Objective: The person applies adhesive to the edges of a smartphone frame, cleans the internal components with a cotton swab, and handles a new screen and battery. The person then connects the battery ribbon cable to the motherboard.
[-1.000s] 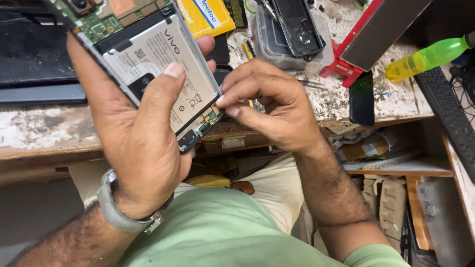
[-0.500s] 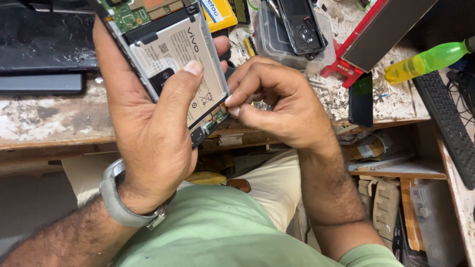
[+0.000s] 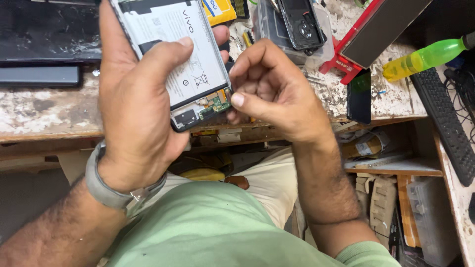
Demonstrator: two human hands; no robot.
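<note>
Head view, looking down over the person's green shirt [image 3: 213,232] and light trousers [image 3: 267,183]. The left hand [image 3: 143,109], with a grey watch band [image 3: 116,193] at the wrist, is closed around an opened smartphone [image 3: 173,54] held above the lap at the front edge of the workbench [image 3: 44,113]. The thumb lies across the phone's white battery [image 3: 170,44] and 1 fingertip shows past the far edge. The phone is tilted, its lower end toward the person; there a small green circuit board [image 3: 215,101] is exposed.

The right hand [image 3: 277,94] is curled, its fingers bunched and the thumb tip just beside the green board at the phone's lower right corner. Whether it pinches a tool or a part cannot be told, since the fingers hide the contact point.

Below the bench edge at right, a wooden shelf [image 3: 396,168] carries packets and clutter.

On the bench, a dark phone [image 3: 358,96] lies flat to the right of the right hand. Farther back stand a clear plastic box [image 3: 277,29] bearing a black phone back cover [image 3: 302,22], a red stand [image 3: 341,59], a yellow packet [image 3: 217,10] and a green squeeze bottle [image 3: 425,57] lying on its side. A black keyboard [image 3: 445,128] runs along the right edge. At far left lies a cracked dark screen [image 3: 44,34].
</note>
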